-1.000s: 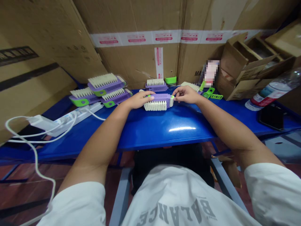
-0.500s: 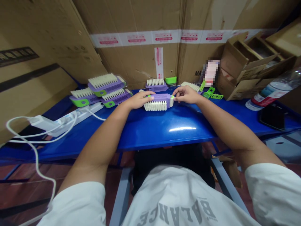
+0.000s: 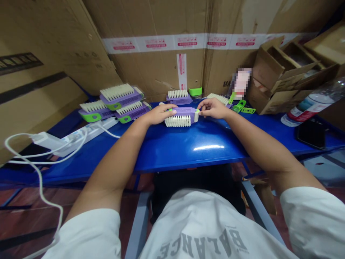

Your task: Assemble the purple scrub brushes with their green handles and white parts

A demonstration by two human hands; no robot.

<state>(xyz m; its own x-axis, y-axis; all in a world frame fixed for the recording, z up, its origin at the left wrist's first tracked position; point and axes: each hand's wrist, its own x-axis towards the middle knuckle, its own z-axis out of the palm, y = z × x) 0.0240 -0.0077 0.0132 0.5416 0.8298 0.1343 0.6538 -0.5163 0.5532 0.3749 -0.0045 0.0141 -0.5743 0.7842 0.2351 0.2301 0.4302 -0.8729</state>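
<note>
- One brush (image 3: 179, 117) lies on the table (image 3: 188, 147), in the middle.
- From it, piled brushes (image 3: 115, 102) sit at 10 o'clock.
- A bottle (image 3: 309, 106) lies at 3 o'clock, with an open carton (image 3: 283, 79) behind it.

The brush (image 3: 181, 116) at the centre of the frame has a purple body, cream-white bristles and a pale cap with a green spot at its right end. The stacked brushes (image 3: 115, 101) at centre left are purple with lime-green ends and off-white bristles. The table (image 3: 183, 145) is glossy blue. Lime-green clips (image 3: 240, 107) lie right of centre. The cartons (image 3: 151, 46) across the top are brown, crossed by a white tape band printed in red, probably lettering. The cable (image 3: 40, 169) at lower left is white.
</note>
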